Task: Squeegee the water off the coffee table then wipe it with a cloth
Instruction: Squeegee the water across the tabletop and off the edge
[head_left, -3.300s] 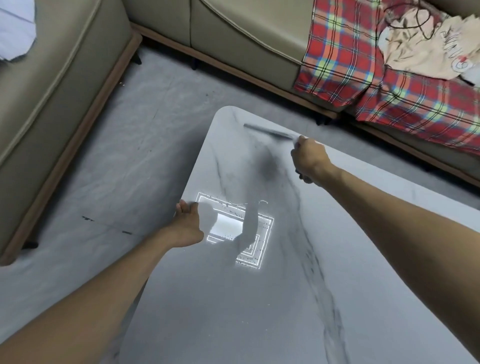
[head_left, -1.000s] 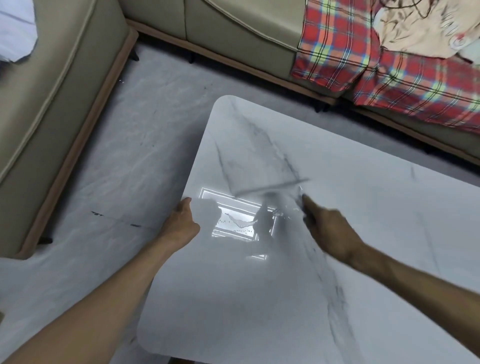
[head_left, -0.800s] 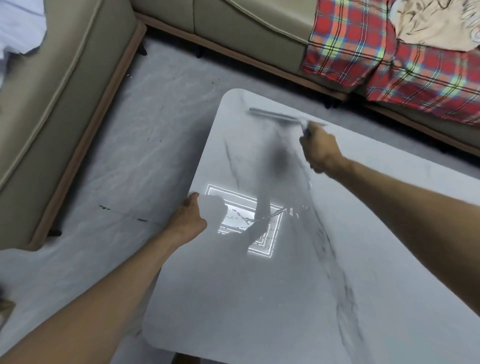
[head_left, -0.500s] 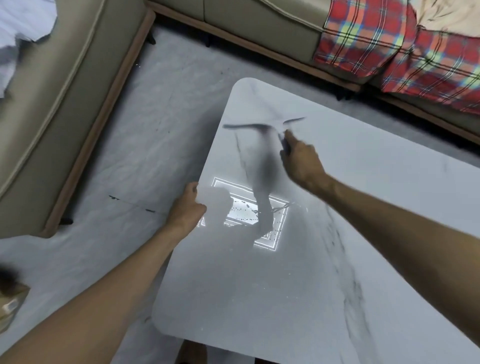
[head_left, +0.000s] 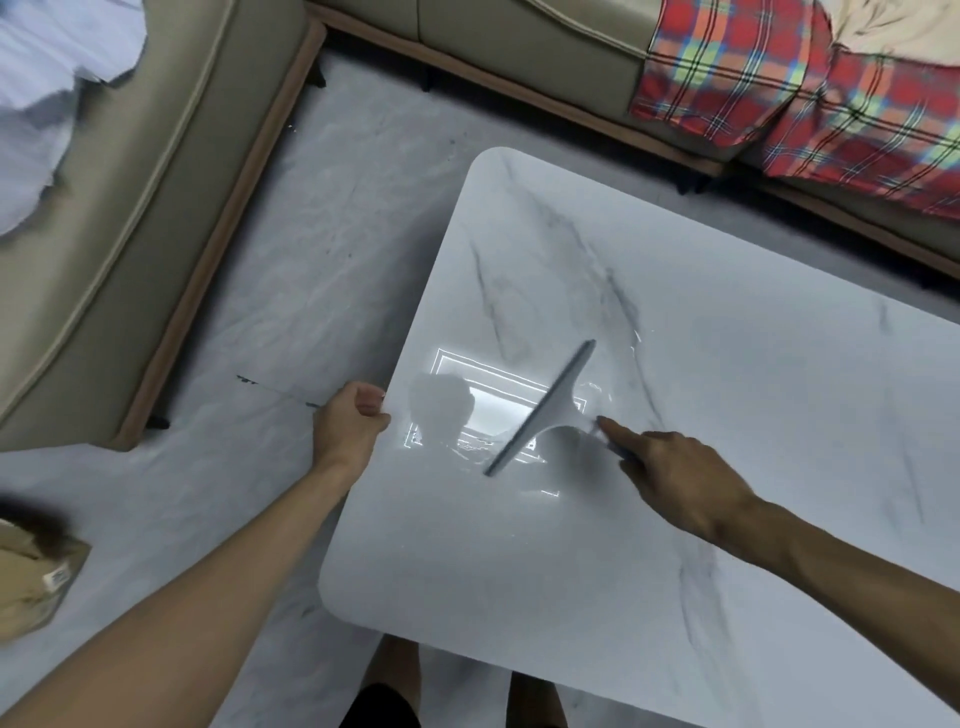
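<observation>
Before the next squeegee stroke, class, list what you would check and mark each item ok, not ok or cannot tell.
1. Right hand holds the squeegee by its handle: ok.
2. Blade lies flat against the coffee table: cannot tell.
3. Left hand steadies the table's left edge: ok.
4. Water ahead of the blade: ok, a wet sheen shows.
5. Path to the edge free of objects: ok.
6. Wiping cloth within reach: cannot tell, none in view on the table.

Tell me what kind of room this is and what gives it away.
Most likely a home living room. A low marble-look coffee table stands on a pale floor, boxed in on two sides by a beige sofa, and a red plaid blanket is draped over the sofa's far section.
</observation>
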